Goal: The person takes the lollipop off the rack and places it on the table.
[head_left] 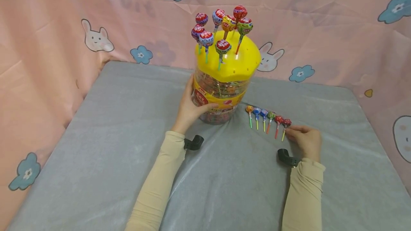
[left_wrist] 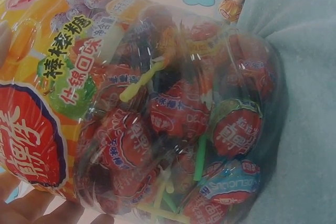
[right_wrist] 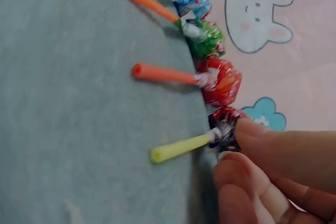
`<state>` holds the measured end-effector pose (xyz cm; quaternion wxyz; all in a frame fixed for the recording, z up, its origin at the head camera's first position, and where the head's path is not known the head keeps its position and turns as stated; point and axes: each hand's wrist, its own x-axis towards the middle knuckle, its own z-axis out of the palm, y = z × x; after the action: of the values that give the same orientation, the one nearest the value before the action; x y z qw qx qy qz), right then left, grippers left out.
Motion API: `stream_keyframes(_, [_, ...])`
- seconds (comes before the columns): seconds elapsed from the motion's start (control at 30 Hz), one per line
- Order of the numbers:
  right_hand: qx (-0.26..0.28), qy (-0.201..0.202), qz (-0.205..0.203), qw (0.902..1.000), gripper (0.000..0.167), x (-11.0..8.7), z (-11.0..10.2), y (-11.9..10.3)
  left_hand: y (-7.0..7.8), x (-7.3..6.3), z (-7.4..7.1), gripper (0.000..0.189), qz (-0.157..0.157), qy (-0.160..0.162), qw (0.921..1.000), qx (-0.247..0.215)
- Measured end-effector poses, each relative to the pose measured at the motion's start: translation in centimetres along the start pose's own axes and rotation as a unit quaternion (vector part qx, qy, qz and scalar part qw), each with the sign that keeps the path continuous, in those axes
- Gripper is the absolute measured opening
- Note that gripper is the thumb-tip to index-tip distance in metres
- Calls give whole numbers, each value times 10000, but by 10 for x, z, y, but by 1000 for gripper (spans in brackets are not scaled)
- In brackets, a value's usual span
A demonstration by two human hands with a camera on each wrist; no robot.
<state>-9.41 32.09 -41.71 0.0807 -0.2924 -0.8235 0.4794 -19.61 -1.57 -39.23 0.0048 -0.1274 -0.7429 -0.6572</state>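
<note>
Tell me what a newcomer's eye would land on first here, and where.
The yellow lid bristling with wrapped lollipops would likely draw the eye first, atop the clear jar that the left hand holds near the back of the grey cloth. Next comes the row of six lollipops right of the jar, its rightmost one pinched by the right hand.

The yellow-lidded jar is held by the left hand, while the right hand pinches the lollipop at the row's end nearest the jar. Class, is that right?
Not quite: the head view shows the right hand pinching the lollipop at the end of the row farthest from the jar. The left hand does hold the jar.
</note>
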Motion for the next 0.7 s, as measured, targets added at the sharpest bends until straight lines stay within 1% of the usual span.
stream_keyframes(0.07, [32,129,12,9999,31,-1,0,-2,0,0,0,109,16,7,10000,15])
stream_keyframes(0.13, [154,266,53,9995,26,-2,-1,-5,1,0,0,109,10,16,10000,25])
stream_keyframes(0.2, [456,357,114,9983,14,-4,-1,-8,1,0,0,110,17,30,10000,15])
stream_keyframes(0.23, [754,378,154,9963,8,-4,-1,-10,1,0,0,110,22,37,10000,19])
stream_keyframes(0.27, [1077,400,184,9932,7,-5,-1,-12,1,0,0,110,24,42,10000,16])
stream_keyframes(0.3, [1420,429,184,9888,10,-6,-1,-15,1,0,0,110,27,40,10000,4])
stream_keyframes(0.37, [2099,441,143,9766,17,-8,1,-19,2,0,0,109,28,34,10000,-17])
stream_keyframes(0.43, [2625,401,66,9641,18,-10,2,-23,2,-1,0,109,30,21,10000,-46])
stream_keyframes(0.7, [3310,183,-524,9420,11,-22,2,-46,3,-3,0,108,-64,-4,10000,-55])
